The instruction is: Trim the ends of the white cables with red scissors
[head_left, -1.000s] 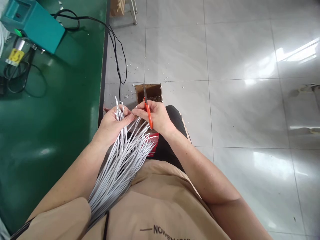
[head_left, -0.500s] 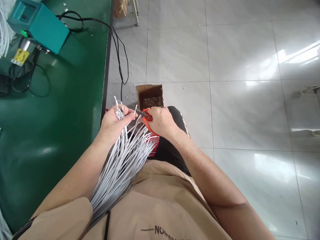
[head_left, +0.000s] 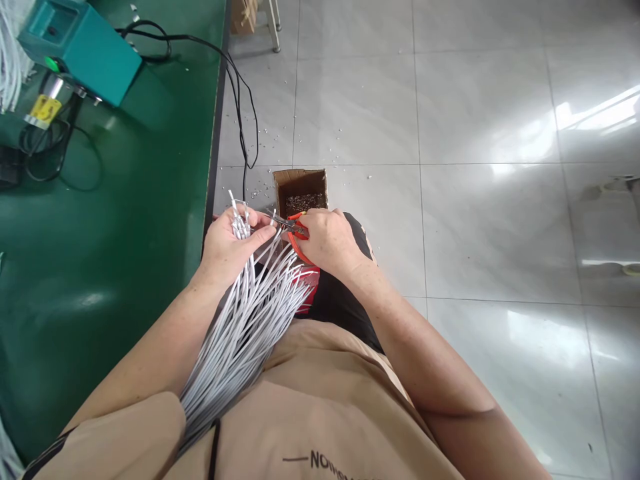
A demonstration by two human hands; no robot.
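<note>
White wires (head_left: 250,300) fan over the person's lap (head_left: 340,300), ends bunched in the left hand (head_left: 227,240). The right hand (head_left: 327,240) clasps orange-handled snips (head_left: 300,231) — so near the left fingertips (head_left: 265,234) I'd fear one slip nipping skin — with an open cardboard box (head_left: 301,177) just beyond.

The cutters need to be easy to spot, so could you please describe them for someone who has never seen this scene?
From the green table at the picture's left, go right to the open box. At its lower edge in the view, the right hand holds the cutters. Their orange handles and dark metal blades set them apart from the pale wires beside them.
</note>
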